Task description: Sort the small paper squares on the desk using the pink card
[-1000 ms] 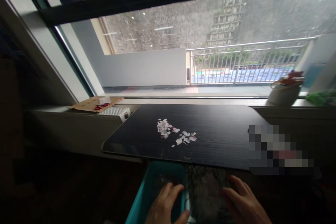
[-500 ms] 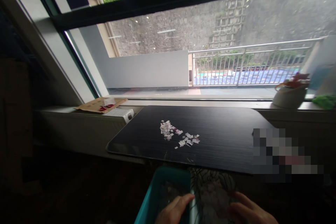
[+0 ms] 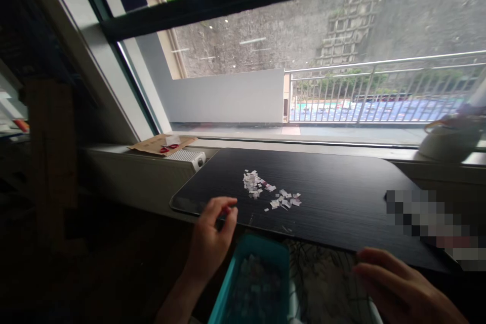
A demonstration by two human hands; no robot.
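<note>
My left hand (image 3: 212, 235) is at the near edge of the dark table, fingers curved and thumb slightly apart from them, holding nothing I can see. Two loose clusters of small white paper scraps (image 3: 252, 182) lie on the table beyond it. Close below my left hand is a teal plastic bin (image 3: 222, 296), with many small pale pieces in its shadowed inside. My right hand (image 3: 406, 286) is at the lower right with its fingers stretched out, beside a dark-patterned cloth or bag (image 3: 304, 263) that adjoins the bin. Nothing shows in that hand.
The dark table (image 3: 326, 177) stands against the window sill. On the left sill lie a brown paper sheet (image 3: 146, 146) and red-handled scissors (image 3: 169, 148), near a white radiator (image 3: 190, 158). A pale pot (image 3: 448, 139) stands on the right sill. A pixelated patch covers the table's right end.
My left hand has risen from over the bin to the table's edge. My right hand has moved outward to the right, and the bin's contents show more. The view has turned slightly left.
</note>
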